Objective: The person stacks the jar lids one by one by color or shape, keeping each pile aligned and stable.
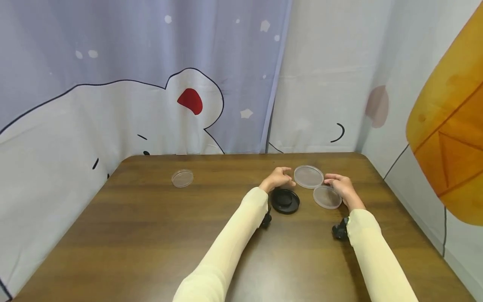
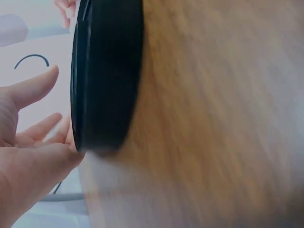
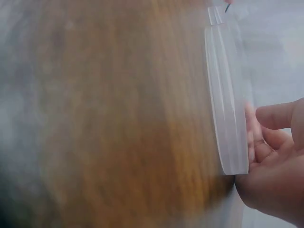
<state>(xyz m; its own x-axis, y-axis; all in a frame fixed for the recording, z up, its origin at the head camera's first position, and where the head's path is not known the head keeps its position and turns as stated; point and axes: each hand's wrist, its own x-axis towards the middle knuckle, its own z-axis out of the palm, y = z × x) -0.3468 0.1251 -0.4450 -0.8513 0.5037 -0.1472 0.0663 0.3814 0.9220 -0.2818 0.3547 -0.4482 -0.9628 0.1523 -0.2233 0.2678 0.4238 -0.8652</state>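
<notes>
left hand (image 1: 280, 178) and right hand (image 1: 339, 186) flank the far clear dish (image 1: 308, 176), likely positioning it
both look empty, fingers loosely parted, contact uncertain; near clear dish (image 1: 327, 197) by the right, black dish (image 1: 285, 201) by the left; next likely calls for light fingertips

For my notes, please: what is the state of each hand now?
Left hand: open, holding nothing, near the black dish.
Right hand: open, beside a clear dish; contact cannot be told.

Black round dish (image 2: 111, 71) — cut by top edge, left wrist view; tabletop (image 3: 114, 104) — blurred, right wrist view.
</notes>
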